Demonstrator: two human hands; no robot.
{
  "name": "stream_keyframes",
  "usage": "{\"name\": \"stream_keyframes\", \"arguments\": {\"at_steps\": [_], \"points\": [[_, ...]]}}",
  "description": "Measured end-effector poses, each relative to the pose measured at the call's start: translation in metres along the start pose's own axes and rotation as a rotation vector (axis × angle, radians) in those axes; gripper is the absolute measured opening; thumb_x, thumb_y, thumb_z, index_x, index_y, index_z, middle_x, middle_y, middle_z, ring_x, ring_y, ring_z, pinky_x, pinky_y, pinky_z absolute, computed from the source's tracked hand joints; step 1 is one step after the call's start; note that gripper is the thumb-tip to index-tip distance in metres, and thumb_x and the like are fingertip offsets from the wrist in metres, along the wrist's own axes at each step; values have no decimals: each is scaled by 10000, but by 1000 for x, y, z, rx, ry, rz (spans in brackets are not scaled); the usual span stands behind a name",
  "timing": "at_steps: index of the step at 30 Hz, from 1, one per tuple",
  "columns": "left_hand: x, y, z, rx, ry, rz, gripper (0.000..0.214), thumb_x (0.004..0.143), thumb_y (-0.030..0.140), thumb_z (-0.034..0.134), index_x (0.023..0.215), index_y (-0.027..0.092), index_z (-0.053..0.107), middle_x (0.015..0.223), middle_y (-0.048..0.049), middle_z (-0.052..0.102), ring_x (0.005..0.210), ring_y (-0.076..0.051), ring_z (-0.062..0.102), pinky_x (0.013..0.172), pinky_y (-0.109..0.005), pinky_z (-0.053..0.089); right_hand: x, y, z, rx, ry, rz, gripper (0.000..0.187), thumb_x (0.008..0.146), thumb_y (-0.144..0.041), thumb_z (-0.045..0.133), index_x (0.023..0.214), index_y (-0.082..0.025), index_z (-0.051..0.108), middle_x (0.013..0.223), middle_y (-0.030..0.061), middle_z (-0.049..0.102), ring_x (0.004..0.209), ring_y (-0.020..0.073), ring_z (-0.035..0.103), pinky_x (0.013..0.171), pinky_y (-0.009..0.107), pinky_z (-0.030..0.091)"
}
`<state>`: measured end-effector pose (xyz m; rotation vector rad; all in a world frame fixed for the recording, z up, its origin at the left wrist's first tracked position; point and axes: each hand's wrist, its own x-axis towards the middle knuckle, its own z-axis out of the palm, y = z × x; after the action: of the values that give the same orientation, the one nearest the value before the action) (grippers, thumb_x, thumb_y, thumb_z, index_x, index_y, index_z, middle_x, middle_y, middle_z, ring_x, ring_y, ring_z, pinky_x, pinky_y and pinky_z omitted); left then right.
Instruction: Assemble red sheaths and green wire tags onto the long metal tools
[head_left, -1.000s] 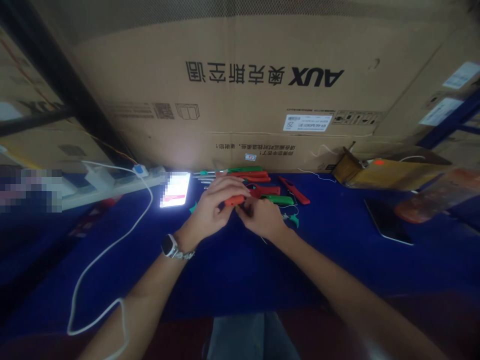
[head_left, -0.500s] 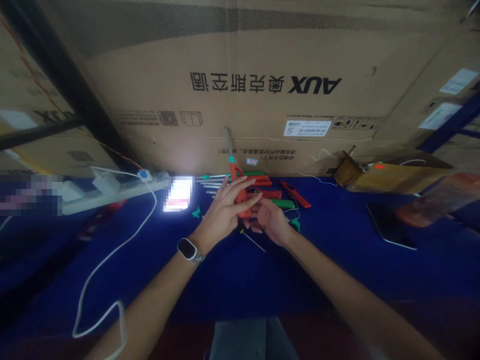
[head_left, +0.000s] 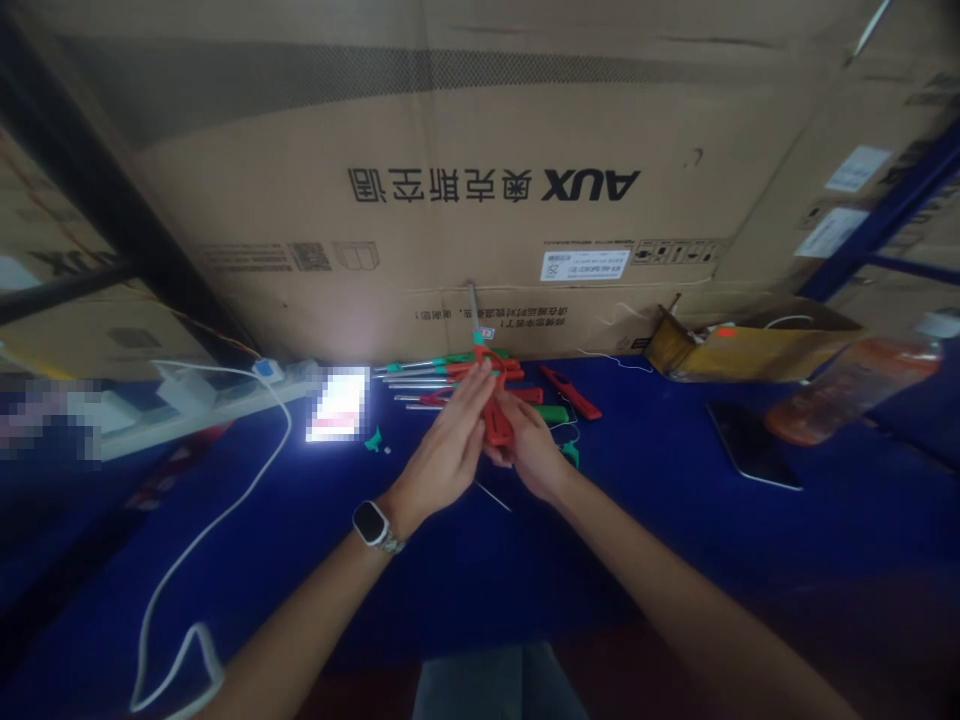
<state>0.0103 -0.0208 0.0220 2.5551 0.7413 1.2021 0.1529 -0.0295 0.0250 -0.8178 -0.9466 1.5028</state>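
A red long-nosed lighter (head_left: 498,420) with a green collar and a metal tube stands upright between my hands, tube pointing away from me. My left hand (head_left: 448,440) presses along its left side, fingers together. From the right, my right hand (head_left: 534,442) grips the handle, with its fingertips partly hidden. Behind them lies a pile of similar red and green lighters (head_left: 442,372) with metal tubes. A single red lighter casing (head_left: 571,392) rests to the right. Below my hands is a thin rod (head_left: 493,496). A small green piece (head_left: 373,438) sits to the left.
A lit phone screen (head_left: 337,404) and a white power strip (head_left: 210,415) with a trailing cable are on the left. To the right lie a dark phone (head_left: 750,450), a bottle (head_left: 855,385) and an open brown carton (head_left: 765,345). A large cardboard box (head_left: 450,120) stands behind.
My hands have closed in on the lighter from both sides; the left fingers no longer reach across it. The lighter has tipped more upright. The view has shifted slightly to the right.
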Motion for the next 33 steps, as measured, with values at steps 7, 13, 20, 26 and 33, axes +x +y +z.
{"name": "stream_keyframes", "arguments": {"at_steps": [7, 13, 20, 26, 33], "points": [[28, 4, 9, -527, 356, -536, 427, 908, 402, 638, 1266, 221, 492, 1039, -75, 687, 885, -192, 704, 797, -356, 601, -20, -15, -31, -239, -5, -67, 411, 783, -544, 700, 921, -221, 487, 469, -109, 492, 331, 59, 350, 338, 169, 232], [53, 0, 2, -982, 346, -909, 244, 808, 327, 762, 804, 168, 578, 721, -8, 701, 610, -137, 702, 589, -235, 591, -16, -31, -64, -612, 46, -223, 389, 730, -456, 776, 873, -219, 501, 708, -34, 652, 417, 84, 478, 417, 226, 394], [63, -51, -18, -684, 331, -973, 176, 938, 273, 590, 840, 129, 614, 798, -99, 759, 574, -168, 716, 624, -317, 618, 51, -57, -63, -1503, 126, -485, 342, 880, -261, 611, 1221, -241, 601, 1235, 82, 666, 1043, 267, 662, 874, 378, 505], [49, -101, -41, -95, 209, -753, 143, 858, 217, 604, 854, 144, 727, 935, -110, 774, 871, -241, 737, 879, -386, 577, 122, -62, -61, -1765, -195, -464, 418, 922, -199, 549, 1338, -158, 552, 1345, 133, 594, 1118, 263, 636, 954, 355, 475], [37, -121, -33, 293, -97, -517, 301, 913, 177, 482, 1048, 200, 750, 1079, -84, 769, 1058, -274, 702, 1030, -389, 481, 143, -58, -66, -1974, -201, -469, 419, 939, -235, 529, 1348, -179, 595, 1298, 139, 613, 1191, 302, 579, 981, 419, 463]]}}
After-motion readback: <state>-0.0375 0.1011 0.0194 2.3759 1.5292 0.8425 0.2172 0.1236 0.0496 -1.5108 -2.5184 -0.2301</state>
